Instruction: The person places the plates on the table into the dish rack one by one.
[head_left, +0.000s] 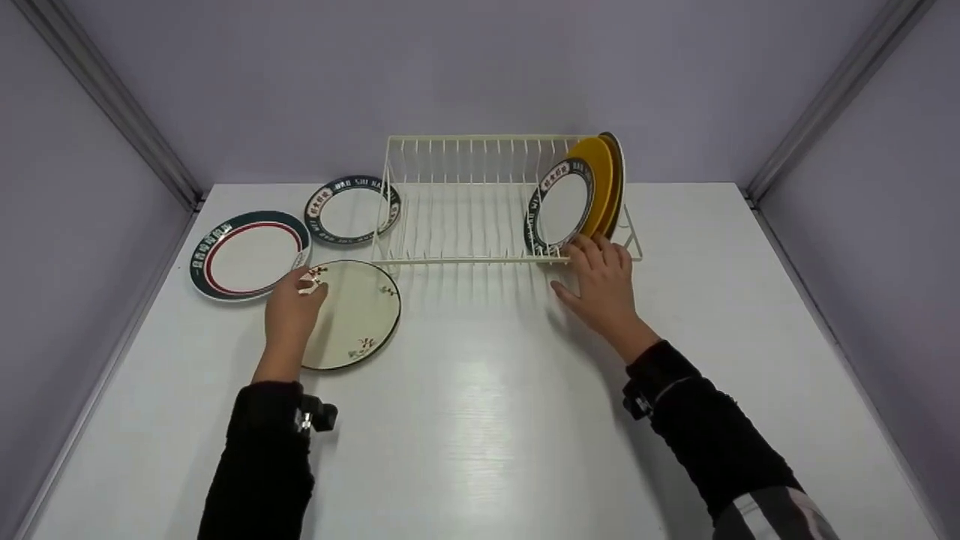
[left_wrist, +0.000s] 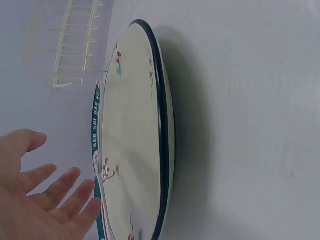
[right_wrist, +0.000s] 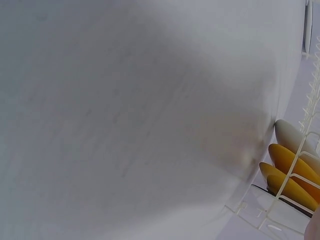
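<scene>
A cream plate [head_left: 356,311] with small flower sprigs and a dark rim lies flat on the white table [head_left: 480,420]. My left hand [head_left: 298,296] hovers open over its left rim; in the left wrist view the fingers [left_wrist: 55,197] are spread beside the plate [left_wrist: 135,135], and contact is unclear. My right hand [head_left: 600,274] is open, fingers straight, at the front rail of the cream wire dish rack [head_left: 465,202]. Standing at the rack's right end are a dark-rimmed white plate [head_left: 562,206] and yellow plates [head_left: 598,180]. The right wrist view shows yellow plate edges [right_wrist: 290,175] behind rack wires.
Two more plates lie flat left of the rack: a green-and-red-rimmed one [head_left: 247,255] and a dark-rimmed lettered one [head_left: 351,210]. Most rack slots stand vacant. Grey walls close in the table at the back and both sides.
</scene>
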